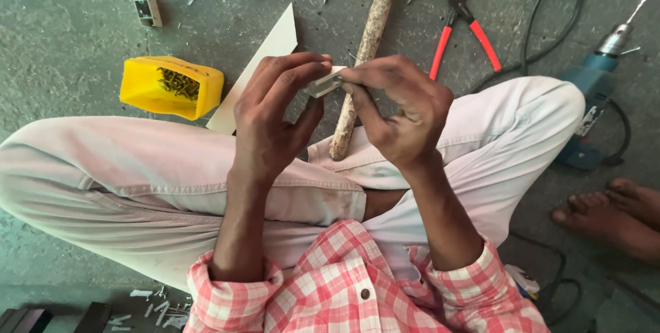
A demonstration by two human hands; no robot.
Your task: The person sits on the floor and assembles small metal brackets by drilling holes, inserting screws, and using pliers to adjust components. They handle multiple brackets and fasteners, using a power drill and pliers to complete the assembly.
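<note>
pinching a small grey metal fitting (323, 85) between both thumbs and forefingers, left hand (275, 116) steadying, right hand (399, 113) should work it gently above the lap, hammer (361, 58) on the concrete floor (62, 37) beneath

Both forearms rise from the lap. The left hand (271, 116) and right hand (402, 109) meet at the fingertips, fingers curled and pinching together.

1. Your hands pinch a small metal bracket (323, 85), dull grey.
2. Rough wooden handle (364, 51) lies beyond.
3. Far left, a glossy yellow plastic tub (141, 92).
4. Matt, gritty concrete floor (62, 37).
</note>
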